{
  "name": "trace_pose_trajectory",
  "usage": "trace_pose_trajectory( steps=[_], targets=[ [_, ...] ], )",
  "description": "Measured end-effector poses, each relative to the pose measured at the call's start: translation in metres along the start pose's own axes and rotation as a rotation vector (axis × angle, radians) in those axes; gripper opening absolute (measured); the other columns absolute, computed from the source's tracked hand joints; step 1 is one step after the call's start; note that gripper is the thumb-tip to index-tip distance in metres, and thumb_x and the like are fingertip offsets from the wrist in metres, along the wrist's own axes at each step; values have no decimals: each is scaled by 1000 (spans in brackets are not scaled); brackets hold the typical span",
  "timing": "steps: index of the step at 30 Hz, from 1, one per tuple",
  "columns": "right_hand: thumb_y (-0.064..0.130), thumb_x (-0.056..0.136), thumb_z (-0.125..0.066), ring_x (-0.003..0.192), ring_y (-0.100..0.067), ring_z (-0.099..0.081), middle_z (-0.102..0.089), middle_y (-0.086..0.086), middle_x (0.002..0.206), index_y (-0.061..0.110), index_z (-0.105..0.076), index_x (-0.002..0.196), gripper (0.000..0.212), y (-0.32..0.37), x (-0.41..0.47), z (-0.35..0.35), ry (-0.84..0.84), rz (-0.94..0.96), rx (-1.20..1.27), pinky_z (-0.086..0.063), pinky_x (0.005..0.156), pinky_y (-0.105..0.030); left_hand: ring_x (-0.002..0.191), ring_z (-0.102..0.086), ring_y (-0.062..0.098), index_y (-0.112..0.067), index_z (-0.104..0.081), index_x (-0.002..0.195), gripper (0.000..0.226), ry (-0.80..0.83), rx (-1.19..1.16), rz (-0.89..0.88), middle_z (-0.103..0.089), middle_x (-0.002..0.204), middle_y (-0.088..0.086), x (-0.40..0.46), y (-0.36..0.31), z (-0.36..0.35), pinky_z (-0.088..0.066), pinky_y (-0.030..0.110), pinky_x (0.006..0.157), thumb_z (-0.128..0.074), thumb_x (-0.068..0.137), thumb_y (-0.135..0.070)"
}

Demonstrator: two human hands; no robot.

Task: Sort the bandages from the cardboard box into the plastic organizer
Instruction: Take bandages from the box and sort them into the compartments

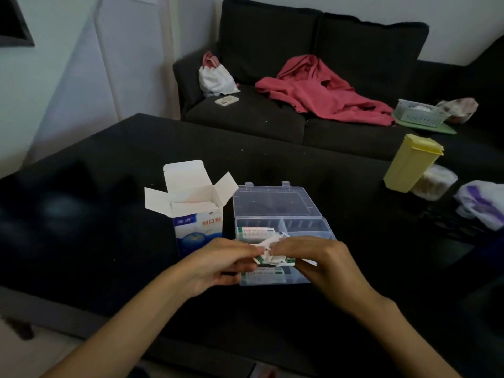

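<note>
Both hands, your left hand [218, 261] and right hand [319, 259], pinch one strip of bandages [274, 259] between them, its long axis running left to right, directly above the open plastic organizer [313, 227]. The cardboard box [196, 227] stands just left, nearer your left hand.

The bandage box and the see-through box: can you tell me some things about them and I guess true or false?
1. The cardboard box has its flaps open. True.
2. The plastic organizer has its lid shut. False: the lid lies open behind it.
3. Both hands, left hand and right hand, hold bandages. True.
4. The cardboard box stands right of the organizer. False: it stands to its left.
5. The organizer has no bandages in it. False: some lie in its back left compartment.
</note>
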State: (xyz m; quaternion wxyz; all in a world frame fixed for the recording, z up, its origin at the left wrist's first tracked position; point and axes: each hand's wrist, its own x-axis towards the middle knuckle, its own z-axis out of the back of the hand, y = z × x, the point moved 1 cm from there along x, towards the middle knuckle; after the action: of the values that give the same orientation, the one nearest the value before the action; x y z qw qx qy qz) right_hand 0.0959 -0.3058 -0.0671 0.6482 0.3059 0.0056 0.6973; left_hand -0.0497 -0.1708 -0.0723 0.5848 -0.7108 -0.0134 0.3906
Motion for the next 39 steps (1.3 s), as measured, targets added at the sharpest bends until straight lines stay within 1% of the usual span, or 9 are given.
trace_pose_trajectory(
  steps=[3, 7, 9, 14, 25, 28, 31, 36, 39],
  targets=[
    [27, 86, -56, 106, 1, -61, -66, 12, 114, 26, -66, 114, 30, -8, -1, 6, -138, -91, -29, -53, 87, -19, 70, -65, -1, -26, -69, 96, 10, -125, 112, -140, -71, 81, -9, 3, -2, 1, -46, 11, 51, -65, 87, -29],
    [19, 89, -58, 91, -7, -64, -66, 12, 94, 27, -62, 104, 18, -16, 8, 14, -368, -548, 340, -53, 69, -16, 77, -62, -8, -29, -66, 106, 18, -141, 232, -332, -66, 93, -17, 6, -5, 5, -42, 4, 52, -62, 89, -28],
    [17, 91, -57, 86, -6, -61, -60, 15, 90, 21, -58, 113, 23, -19, 12, 14, -342, -734, 466, -49, 62, -16, 79, -61, -12, -32, -65, 105, 20, -117, 264, -410, -64, 92, -21, 7, -5, 7, -46, 4, 58, -64, 87, -24],
    [17, 94, -53, 89, -10, -58, -60, 4, 100, 13, -45, 134, 41, -22, 15, 7, -145, -1025, 751, -46, 64, -23, 84, -64, -1, -40, -58, 105, 32, -210, 509, -592, -69, 95, -17, 12, -2, 13, -56, 20, 71, -71, 82, -23],
    [16, 94, -53, 99, -17, -52, -56, 0, 106, 10, -39, 139, 47, -21, 19, 10, -190, -1071, 723, -44, 88, -36, 89, -63, -6, -39, -65, 108, 27, -179, 774, -594, -70, 101, -17, 15, 5, 17, -54, 22, 80, -70, 82, -35],
    [16, 94, -53, 96, -15, -55, -59, -3, 113, 10, -39, 139, 47, -23, 19, 10, -188, -1061, 722, -45, 86, -34, 82, -59, -8, -37, -66, 109, 26, -184, 945, -563, -68, 99, -18, 13, 8, 15, -51, 19, 79, -65, 83, -41],
    [17, 94, -53, 86, -10, -54, -60, 6, 98, 11, -41, 138, 46, -24, 19, 8, -188, -1053, 727, -45, 80, -30, 83, -56, -7, -38, -65, 110, 26, -168, 1073, -570, -66, 101, -17, 12, 8, 11, -52, 23, 80, -61, 86, -44],
    [15, 95, -52, 85, -7, -56, -61, 8, 92, 10, -45, 135, 41, -24, 20, 8, -187, -1026, 743, -46, 66, -21, 75, -47, -7, -35, -66, 108, 23, -122, 1139, -580, -43, 79, -25, 13, 3, 3, -46, 17, 75, -58, 88, -44],
    [15, 94, -53, 85, -6, -56, -61, 7, 94, 11, -45, 134, 41, -24, 21, 7, -183, -1033, 741, -46, 66, -22, 81, -46, -3, -35, -67, 109, 25, -103, 1194, -569, -46, 88, -22, 15, 0, 4, -47, 22, 79, -57, 89, -44]
  ],
)
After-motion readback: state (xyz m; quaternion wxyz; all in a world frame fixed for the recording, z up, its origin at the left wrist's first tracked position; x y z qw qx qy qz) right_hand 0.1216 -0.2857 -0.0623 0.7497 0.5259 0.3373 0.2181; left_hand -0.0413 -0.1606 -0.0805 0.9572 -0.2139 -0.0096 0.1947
